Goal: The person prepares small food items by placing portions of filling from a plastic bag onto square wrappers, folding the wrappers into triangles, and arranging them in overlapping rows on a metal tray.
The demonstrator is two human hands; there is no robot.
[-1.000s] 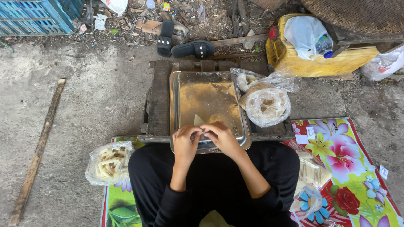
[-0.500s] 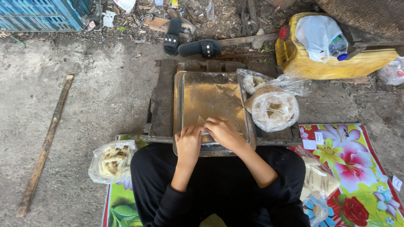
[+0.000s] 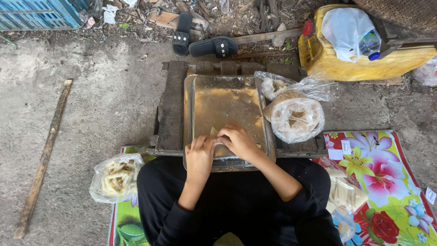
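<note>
Pale wrapper (image 3: 214,132) lies on the metal tray (image 3: 226,98), near its front edge. Left hand (image 3: 200,154) and right hand (image 3: 236,140) fingers pinch narrowly on it. Too hard a press could tear it; the bag of wrappers (image 3: 296,117) sits just beside the tray.

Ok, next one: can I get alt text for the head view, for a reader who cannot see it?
Seen from above, a seated person's left hand and right hand press together on a pale thin wrapper on a rectangular metal tray atop a dark wooden stand. Clear plastic bags of food sit to the tray's right.
</note>
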